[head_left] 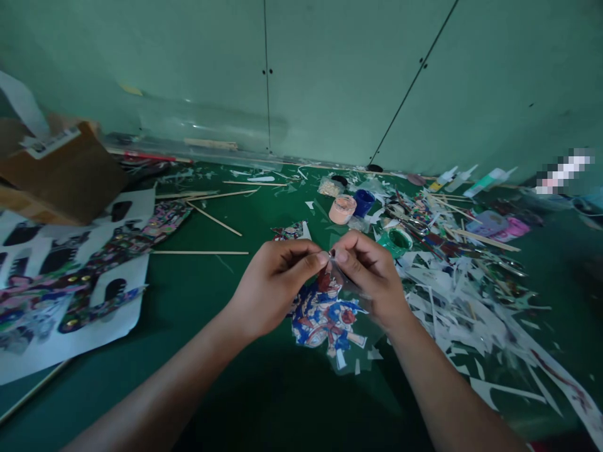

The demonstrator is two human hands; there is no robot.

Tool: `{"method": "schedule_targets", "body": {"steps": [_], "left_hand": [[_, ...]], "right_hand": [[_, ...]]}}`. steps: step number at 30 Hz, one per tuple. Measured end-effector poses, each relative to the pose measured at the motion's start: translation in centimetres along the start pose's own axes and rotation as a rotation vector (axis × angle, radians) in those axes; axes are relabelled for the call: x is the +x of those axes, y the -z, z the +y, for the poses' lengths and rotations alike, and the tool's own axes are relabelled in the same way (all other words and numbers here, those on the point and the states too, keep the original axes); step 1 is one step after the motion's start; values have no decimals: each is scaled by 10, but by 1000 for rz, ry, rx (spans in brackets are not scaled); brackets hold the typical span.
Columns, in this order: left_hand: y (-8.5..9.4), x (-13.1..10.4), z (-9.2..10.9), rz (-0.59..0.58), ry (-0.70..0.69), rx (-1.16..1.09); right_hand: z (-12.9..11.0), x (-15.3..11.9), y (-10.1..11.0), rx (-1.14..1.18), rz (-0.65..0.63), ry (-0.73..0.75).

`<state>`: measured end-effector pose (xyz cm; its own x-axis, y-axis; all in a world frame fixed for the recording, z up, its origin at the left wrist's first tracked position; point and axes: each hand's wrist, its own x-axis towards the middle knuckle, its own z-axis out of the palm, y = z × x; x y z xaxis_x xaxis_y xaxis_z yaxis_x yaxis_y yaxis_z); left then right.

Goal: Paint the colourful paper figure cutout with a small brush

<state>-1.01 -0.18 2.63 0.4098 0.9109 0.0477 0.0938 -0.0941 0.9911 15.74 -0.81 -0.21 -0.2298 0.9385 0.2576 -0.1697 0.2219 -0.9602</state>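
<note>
Just in front of me, my left hand (277, 282) and my right hand (370, 273) meet with thumb and forefinger pinched. A tiny pale bit shows between the fingertips, too small to make out. Below them lies a painted paper cutout (325, 320) in blue, red and white, on or under clear plastic, partly hidden by my left hand. Small white paper scraps (357, 366) lie at its lower edge. Behind my left hand is another colourful cutout (289, 231), partly covered. A green paint pot (396, 242) stands close to my right hand.
Peach (342, 209) and blue (364, 202) paint pots stand farther back. Paper offcuts (452, 301), scissors (417, 225) and sticks (487, 240) clutter the right. At left are a cardboard box (70, 176) and a white sheet (125, 314) with painted cutouts. A green wall (330, 81) rises behind.
</note>
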Motion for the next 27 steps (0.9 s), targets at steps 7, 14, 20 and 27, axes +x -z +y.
{"method": "schedule_targets", "body": {"steps": [7, 14, 20, 27], "left_hand": [[-1, -1, 0, -34, 5, -111], [-1, -1, 1, -25, 0, -97], [-2, -1, 0, -16, 20, -119], [-1, 0, -2, -14, 26, -130]], "right_hand": [[-2, 1, 1, -82, -20, 13], [-3, 0, 0, -143, -13, 41], [-2, -2, 1, -164, -22, 32], [-2, -4, 2, -240, -8, 48]]}}
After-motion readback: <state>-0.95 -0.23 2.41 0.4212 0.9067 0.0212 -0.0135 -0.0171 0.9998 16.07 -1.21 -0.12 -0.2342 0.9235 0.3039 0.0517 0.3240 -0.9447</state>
